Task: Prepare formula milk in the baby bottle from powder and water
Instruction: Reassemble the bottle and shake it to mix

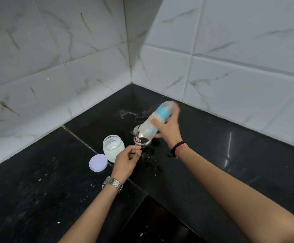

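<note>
- A view from the person's head looks down into the corner of a black stone counter (212, 146), backed on both sides by white marble-look wall tiles (72, 50).
- Right of the frame's centre, the right hand (167, 128) is wrapped round the middle of a baby bottle (157, 118), fingers and thumb curled about it.
- The bottle is held up off the counter and tilted, its teal collar and clear cap toward the upper right and its base toward the lower left. It is blurred, which suggests it is being shaken to blend the powder into the water. The contents look cloudy white, though the blur makes this hard to judge.
- Directly below the bottle's base a small steel cup (141, 140) stands on the counter with a red label on its side. It probably held the water; what remains in it cannot be seen.
- Left of the cup, an open glass jar (113, 148) holds white powder, with a little clinging to its inner wall.
- The jar's pale lilac lid (98, 162) lies flat on the counter at the jar's lower left, touching or nearly touching it, apparently set aside for scooping.
- The left hand (125, 162) hovers just in front of the jar and cup with fingers loosely curled. It seems to hold nothing, though a small item between the fingertips cannot be ruled out.
- Water droplets (149, 156) and splashes dot the counter around the cup, with more toward the back corner.
- A metal watch (112, 183) sits on the left wrist, and a dark bead bracelet (176, 146) with a pink thread on the right.
</note>
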